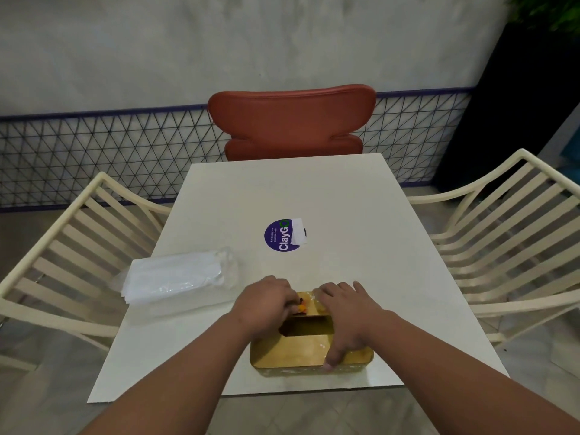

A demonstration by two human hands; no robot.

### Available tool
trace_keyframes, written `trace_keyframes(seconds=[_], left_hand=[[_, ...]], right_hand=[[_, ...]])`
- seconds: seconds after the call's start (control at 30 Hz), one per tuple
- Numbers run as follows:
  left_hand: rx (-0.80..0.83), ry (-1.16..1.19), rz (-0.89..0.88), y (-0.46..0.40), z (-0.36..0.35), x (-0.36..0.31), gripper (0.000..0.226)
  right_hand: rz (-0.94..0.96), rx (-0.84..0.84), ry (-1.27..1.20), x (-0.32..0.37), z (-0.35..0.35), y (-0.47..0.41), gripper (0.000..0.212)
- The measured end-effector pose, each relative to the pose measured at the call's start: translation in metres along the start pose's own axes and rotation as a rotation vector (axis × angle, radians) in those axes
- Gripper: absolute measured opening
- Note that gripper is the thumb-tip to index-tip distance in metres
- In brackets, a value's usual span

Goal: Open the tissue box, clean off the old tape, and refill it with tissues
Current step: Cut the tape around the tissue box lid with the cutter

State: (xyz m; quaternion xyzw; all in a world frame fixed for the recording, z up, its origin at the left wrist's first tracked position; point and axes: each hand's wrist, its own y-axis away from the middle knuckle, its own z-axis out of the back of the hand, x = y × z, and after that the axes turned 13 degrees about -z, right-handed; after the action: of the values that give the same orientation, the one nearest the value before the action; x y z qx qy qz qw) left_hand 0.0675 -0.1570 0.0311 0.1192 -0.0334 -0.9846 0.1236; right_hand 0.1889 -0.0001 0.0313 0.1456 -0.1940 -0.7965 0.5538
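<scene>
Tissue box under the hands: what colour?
Golden-yellow tissue box, glossy, with a dark slot; head view.

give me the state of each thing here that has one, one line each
tissue box: flat on the table, lid on, slot showing dark inside
tissue pack: in clear plastic wrap, lying left of the box, untouched
left hand: fingers curled at the box's far left end
right hand: spread over the lid, thumb on the near edge
round sticker: partly covered by white tape
</scene>
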Motion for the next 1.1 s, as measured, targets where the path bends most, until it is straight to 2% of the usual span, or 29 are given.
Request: trace_keyframes(seconds=[0.1, 0.27, 0.47, 0.63, 0.83, 1.1], left_hand=[[0.009, -0.036, -0.027, -0.005, -0.002, -0.002, 0.031], [0.03, -0.019, 0.049, 0.006, 0.001, 0.015, 0.033], [-0.001, -0.047, -0.056, -0.015, -0.001, -0.013, 0.029], [0.019, -0.022, 0.032, -0.002, 0.001, 0.005, 0.03], [0.001, -0.05, -0.043, -0.016, -0.002, -0.013, 0.029], [-0.005, 0.004, 0.108, 0.01, 0.006, 0.027, 0.03]], right_hand=[[-0.002, 0.004, -0.007, -0.001, -0.001, 0.0, 0.134], [0.001, 0.004, -0.008, -0.001, -0.001, -0.002, 0.135], [0.004, -0.005, -0.01, -0.001, -0.001, 0.0, 0.134], [0.009, 0.0, -0.012, -0.001, 0.0, 0.0, 0.133], [0.015, -0.007, -0.002, -0.001, 0.001, 0.003, 0.133], [0.023, -0.012, 0.016, -0.01, 0.001, 0.004, 0.138]])
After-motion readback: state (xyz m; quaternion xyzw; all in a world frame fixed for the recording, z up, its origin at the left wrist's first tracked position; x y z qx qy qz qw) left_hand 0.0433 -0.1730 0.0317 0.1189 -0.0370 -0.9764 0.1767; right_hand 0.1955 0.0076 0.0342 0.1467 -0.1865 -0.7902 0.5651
